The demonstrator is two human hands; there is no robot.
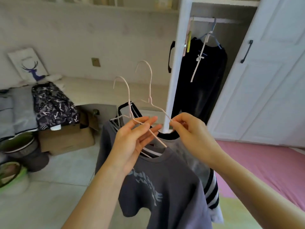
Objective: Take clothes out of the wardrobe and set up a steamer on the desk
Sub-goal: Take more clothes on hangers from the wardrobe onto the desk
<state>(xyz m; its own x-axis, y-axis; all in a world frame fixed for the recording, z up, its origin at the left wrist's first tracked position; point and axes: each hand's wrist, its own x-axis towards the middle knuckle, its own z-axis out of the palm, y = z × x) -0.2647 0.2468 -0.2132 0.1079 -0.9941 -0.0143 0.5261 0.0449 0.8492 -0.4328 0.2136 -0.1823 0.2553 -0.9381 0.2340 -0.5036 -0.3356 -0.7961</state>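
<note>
Fingers (148, 120) of the left hand (132, 142) are spread, loosely hooked round the wire of the nearer white hanger (127, 90), w/ the wire passing between them; the right hand (189, 129) has thumb and forefinger pinched shut on the right arm of the second white hanger (148, 76). Both hangers ride upright, hooks pointing up and far, mid-scene in front of the person, clear of the wardrobe (212, 63) at far right. On them hang the clothes: a grey printed t-shirt (165, 187) nearest, a black-collared top (168, 135) behind it, and something w/ black-and-white stripes (212, 192) on the right side. A dark garment (203, 76) hangs on the rail inside, door open. Key relation: the two hangers cross, each shoulder line running roughly left-right, and the hands sit on opposite arms, left on the near one, right on the far one, so they prob. need pulling apart sideways or gathering into one hand. The worktop (102, 90) lies far left of the hands, so the left hand is nearer to it. No steamer in view.
</note>
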